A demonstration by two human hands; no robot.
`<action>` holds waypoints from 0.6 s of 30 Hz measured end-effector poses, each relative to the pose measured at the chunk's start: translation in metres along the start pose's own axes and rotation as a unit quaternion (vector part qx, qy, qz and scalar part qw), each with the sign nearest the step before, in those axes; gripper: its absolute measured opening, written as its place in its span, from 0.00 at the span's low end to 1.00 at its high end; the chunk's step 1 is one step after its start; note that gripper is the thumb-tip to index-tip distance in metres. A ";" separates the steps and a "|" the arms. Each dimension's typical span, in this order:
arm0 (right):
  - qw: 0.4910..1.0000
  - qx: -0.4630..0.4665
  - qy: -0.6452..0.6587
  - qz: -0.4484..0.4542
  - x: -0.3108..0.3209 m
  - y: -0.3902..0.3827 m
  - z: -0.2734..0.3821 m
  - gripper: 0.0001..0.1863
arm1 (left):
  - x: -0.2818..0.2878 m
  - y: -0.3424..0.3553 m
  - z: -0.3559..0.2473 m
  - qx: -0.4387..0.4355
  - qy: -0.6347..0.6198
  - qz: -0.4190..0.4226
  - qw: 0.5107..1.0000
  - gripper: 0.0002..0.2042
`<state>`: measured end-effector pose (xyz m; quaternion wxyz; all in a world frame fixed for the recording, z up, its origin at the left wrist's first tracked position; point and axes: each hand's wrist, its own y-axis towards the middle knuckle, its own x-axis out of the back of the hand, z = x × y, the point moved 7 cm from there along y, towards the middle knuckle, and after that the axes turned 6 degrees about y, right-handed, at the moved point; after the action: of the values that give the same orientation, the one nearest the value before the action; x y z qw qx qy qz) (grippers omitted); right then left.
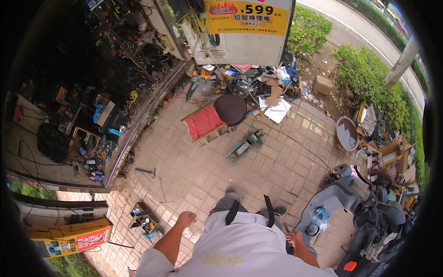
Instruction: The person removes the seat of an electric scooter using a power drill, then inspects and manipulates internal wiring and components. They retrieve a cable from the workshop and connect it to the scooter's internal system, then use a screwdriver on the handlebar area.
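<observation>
My left hand [186,219] hangs beside my body over the paving, fingers slightly apart and nothing seen in them. Near my right hip, my right hand [294,237] is closed, with a small dark thing at its fingers that I cannot make out. That hand is beside a grey scooter [308,210], whose footboard carries a clear plastic bag [319,219] with something blue inside. To the left of my left hand stands an open toolbox [148,221] with tools in it. A hammer [146,172] lies on the paving farther ahead.
Ahead are a green floor jack [246,146], a red-topped low bench [203,122] and a round dark stool [230,110]. Scrap [249,81] is heaped below a sign board [240,51]. A cluttered stall [74,115] lies left; a basin [347,133] and cardboard boxes [392,154] lie right.
</observation>
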<state>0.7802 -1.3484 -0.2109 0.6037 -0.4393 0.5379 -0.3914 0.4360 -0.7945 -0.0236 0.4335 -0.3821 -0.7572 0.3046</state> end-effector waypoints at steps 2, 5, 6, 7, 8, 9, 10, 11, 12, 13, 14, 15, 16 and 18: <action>0.992 0.026 -0.116 -0.043 -0.085 -0.001 0.056 0.16 | 0.027 -0.013 0.054 0.041 -0.050 -0.041 0.997 0.13; 0.979 0.015 -0.199 0.032 -0.191 0.000 0.124 0.16 | 0.041 -0.021 0.104 0.090 -0.073 -0.116 0.987 0.17; 0.939 0.054 -0.341 -0.008 -0.250 -0.013 0.137 0.16 | 0.052 -0.038 0.098 0.133 -0.057 -0.142 0.979 0.18; 0.873 0.097 -0.475 -0.046 -0.307 -0.030 0.149 0.16 | 0.058 -0.050 0.093 0.176 -0.042 -0.159 0.971 0.20; 0.861 0.113 -0.490 -0.071 -0.340 -0.036 0.163 0.16 | 0.057 -0.053 0.089 0.199 -0.081 -0.171 0.962 0.22; 0.848 0.128 -0.506 -0.093 -0.370 -0.039 0.174 0.16 | 0.049 -0.061 0.091 0.226 -0.119 -0.183 0.949 0.24; 0.833 0.138 -0.525 -0.104 -0.404 -0.035 0.179 0.16 | 0.031 -0.059 0.108 0.214 -0.128 -0.215 0.944 0.23; 0.794 0.133 -0.582 -0.116 -0.433 -0.035 0.186 0.17 | 0.023 -0.055 0.090 0.187 -0.121 -0.166 0.961 0.21; 0.750 0.121 -0.640 -0.118 -0.463 -0.033 0.187 0.17 | -0.001 -0.063 0.094 0.200 -0.186 -0.208 0.939 0.20; 0.702 0.111 -0.694 -0.117 -0.492 -0.027 0.188 0.18 | -0.027 -0.069 0.104 0.213 -0.248 -0.253 0.910 0.20; 0.670 0.117 -0.727 -0.094 -0.509 -0.003 0.194 0.18 | -0.061 -0.065 0.112 0.203 -0.244 -0.237 0.918 0.20; 0.651 0.155 -0.740 -0.060 -0.500 0.036 0.217 0.18 | -0.084 -0.056 0.111 0.182 -0.239 -0.222 0.928 0.20; 0.639 0.215 -0.738 -0.021 -0.493 0.075 0.255 0.18 | -0.095 -0.042 0.098 0.216 -0.294 -0.171 0.915 0.20; 0.599 0.220 -0.769 0.030 -0.527 0.131 0.288 0.18 | -0.084 -0.045 0.076 0.269 -0.348 -0.182 0.879 0.18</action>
<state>1.0055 -0.7786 -0.1645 0.8840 -0.4149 -0.2152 0.0031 0.3824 -0.8984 -0.0564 0.2761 0.0242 -0.8041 0.5259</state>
